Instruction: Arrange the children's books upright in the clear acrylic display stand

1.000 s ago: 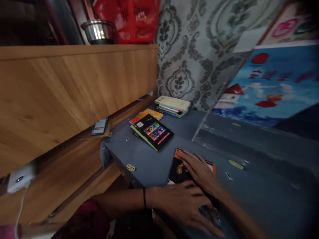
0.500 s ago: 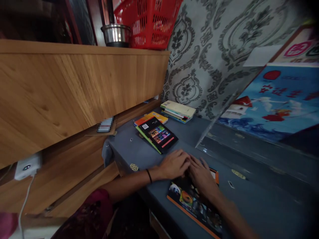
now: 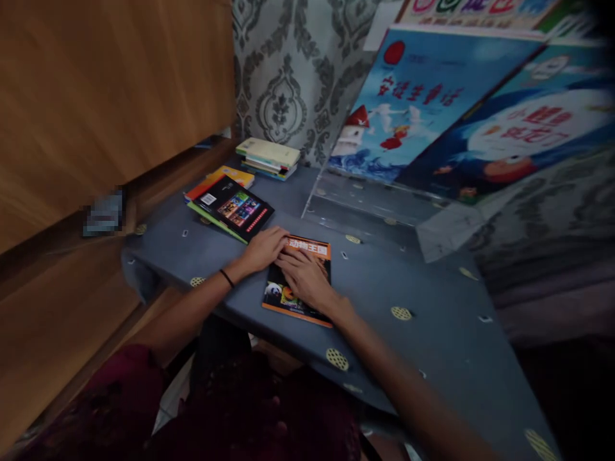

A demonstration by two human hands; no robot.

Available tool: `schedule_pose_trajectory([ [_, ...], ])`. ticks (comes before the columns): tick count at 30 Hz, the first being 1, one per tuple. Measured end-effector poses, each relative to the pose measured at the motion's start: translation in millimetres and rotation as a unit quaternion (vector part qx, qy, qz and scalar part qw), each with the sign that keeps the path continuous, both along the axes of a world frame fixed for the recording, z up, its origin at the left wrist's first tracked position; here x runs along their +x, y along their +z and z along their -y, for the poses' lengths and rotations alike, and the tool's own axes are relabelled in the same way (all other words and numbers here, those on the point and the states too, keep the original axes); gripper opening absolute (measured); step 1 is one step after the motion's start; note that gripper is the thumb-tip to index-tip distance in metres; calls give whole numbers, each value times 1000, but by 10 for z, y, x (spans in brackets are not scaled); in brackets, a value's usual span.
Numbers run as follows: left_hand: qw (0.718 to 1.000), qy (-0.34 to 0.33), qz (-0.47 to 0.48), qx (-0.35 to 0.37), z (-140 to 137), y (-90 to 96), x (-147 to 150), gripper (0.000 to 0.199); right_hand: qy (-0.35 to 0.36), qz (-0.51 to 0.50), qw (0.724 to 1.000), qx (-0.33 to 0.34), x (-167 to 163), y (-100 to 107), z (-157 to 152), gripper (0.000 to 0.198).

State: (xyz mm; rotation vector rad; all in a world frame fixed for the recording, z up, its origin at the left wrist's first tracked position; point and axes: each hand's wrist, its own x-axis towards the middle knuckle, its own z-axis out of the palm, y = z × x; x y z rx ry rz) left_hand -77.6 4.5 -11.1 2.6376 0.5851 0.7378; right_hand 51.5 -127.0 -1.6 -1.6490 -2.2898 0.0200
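A book (image 3: 301, 312) with a black cover, orange borders and animal pictures lies shut on the cloth-covered table (image 3: 369, 320). My right hand (image 3: 307, 276) rests on its cover, palm down, with the fingers stretched out and nothing gripped. My left hand (image 3: 266, 248), a dark band at its wrist, touches the book's upper left corner. Its fingers are stretched out and slightly bent, and their tips meet those of the right hand. Beyond the left hand, a black book (image 3: 240, 208) lies back cover up on a green-edged one and an orange-yellow one (image 3: 230, 174).
A stack of books (image 3: 269, 153) stands at the back by the patterned wall. On the right, a clear stand (image 3: 365, 198) holds upright picture books (image 3: 423, 96). A wooden cabinet (image 3: 120, 96) rises along the left side of the table.
The view has swung right and drawn back, so more of the table and stand shows. My hands have spread slightly, uncovering the title at the top of the book.
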Motion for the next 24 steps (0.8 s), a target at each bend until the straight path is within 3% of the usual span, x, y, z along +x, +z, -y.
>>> schedule_pose_trajectory([
  [11, 999, 4, -20, 35, 24, 13, 25, 31, 63, -41, 997, -28, -213, 60, 567, 32],
  [17, 994, 15, -78, 77, 168, 77, -1, 31, 39, -40, 997, -44, -353, 37, 812, 35],
  [22, 976, 88, -150, 134, 407, -76, 35, 45, 44, -8, 998, -50, -347, -52, 880, 52],
  [24, 970, 98, -170, 144, 446, -146, 67, 50, 38, 4, 999, -33, -316, -127, 862, 49],
])
